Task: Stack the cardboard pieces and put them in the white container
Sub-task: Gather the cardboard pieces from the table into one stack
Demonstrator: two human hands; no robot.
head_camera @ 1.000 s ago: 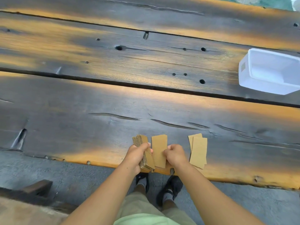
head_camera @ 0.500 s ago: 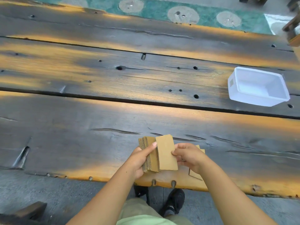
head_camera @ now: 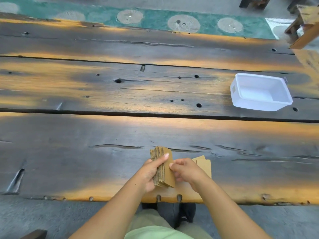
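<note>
A thick stack of brown cardboard pieces point(head_camera: 164, 167) stands on edge near the table's front edge, gripped from the left by my left hand point(head_camera: 151, 173) with the thumb over its top. My right hand point(head_camera: 185, 171) touches the stack's right face with its fingertips. Two more loose cardboard pieces point(head_camera: 204, 163) lie flat on the table just right of my right hand, partly hidden by it. The white container point(head_camera: 236, 97) sits at the far right on the middle plank, with nothing in it.
The table is made of wide dark planks with gaps, knots and holes point(head_camera: 118, 81). A wooden stool point(head_camera: 305, 23) stands beyond the far right corner. A green patterned floor strip point(head_camera: 155, 18) runs behind the table. My shoes point(head_camera: 187, 213) show below the front edge.
My right hand picked a single cardboard piece off the table and brought it against the stack in my left hand. The head camera tilted up, showing more of the far side.
</note>
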